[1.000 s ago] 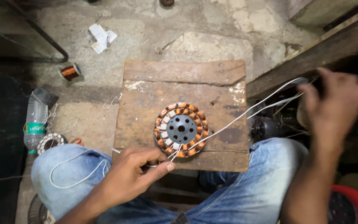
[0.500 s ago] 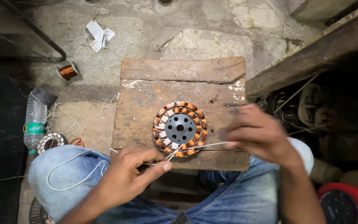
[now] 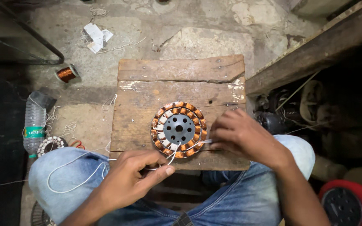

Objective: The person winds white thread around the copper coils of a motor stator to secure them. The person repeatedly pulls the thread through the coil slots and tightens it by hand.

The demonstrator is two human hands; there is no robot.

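Nearest me, over my jeans (image 3: 269, 205), my left hand (image 3: 133, 178) has its thumb and fingers pinched together on the white string (image 3: 70, 178), which loops across my left knee and runs up to the winding. Just beyond, my right hand (image 3: 241, 136) is closed on the same string at the near right edge of the round copper-wound stator (image 3: 179, 129). The stator lies flat on the wooden board (image 3: 181, 83), and farther left on the floor are a plastic bottle (image 3: 34, 125) and a copper wire spool (image 3: 66, 73).
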